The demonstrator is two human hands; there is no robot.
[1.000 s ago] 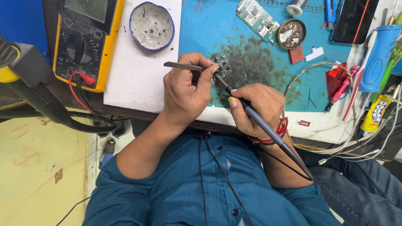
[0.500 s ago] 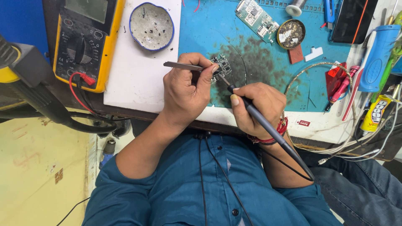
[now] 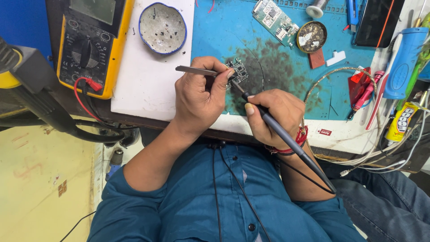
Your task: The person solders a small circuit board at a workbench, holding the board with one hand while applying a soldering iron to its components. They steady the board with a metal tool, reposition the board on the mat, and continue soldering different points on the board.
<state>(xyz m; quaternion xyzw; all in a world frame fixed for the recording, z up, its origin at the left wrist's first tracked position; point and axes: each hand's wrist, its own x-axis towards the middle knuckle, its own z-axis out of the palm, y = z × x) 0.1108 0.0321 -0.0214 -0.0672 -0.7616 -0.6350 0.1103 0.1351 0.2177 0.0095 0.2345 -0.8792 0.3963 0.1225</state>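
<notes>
My left hand (image 3: 199, 96) grips metal tweezers (image 3: 197, 71) whose tips reach a small dark circuit board (image 3: 239, 71) lying on the scorched blue work mat (image 3: 286, 80). My right hand (image 3: 273, 116) holds a dark soldering iron (image 3: 286, 139) like a pen, its tip touching the same small board from the lower right. The iron's cable runs back over my right forearm. Both hands rest near the bench's front edge.
A yellow multimeter (image 3: 92, 42) with a red probe plug stands at the left, a blue-rimmed dish (image 3: 162, 28) beside it on a white board (image 3: 143, 85). A second circuit board (image 3: 275, 18), a round tin (image 3: 312, 36), a blue-handled tool (image 3: 403, 62), a glue tube (image 3: 401, 122) and cables lie at the right.
Both hands have stayed on the small board; the soldering iron tip shifted only slightly against it.
</notes>
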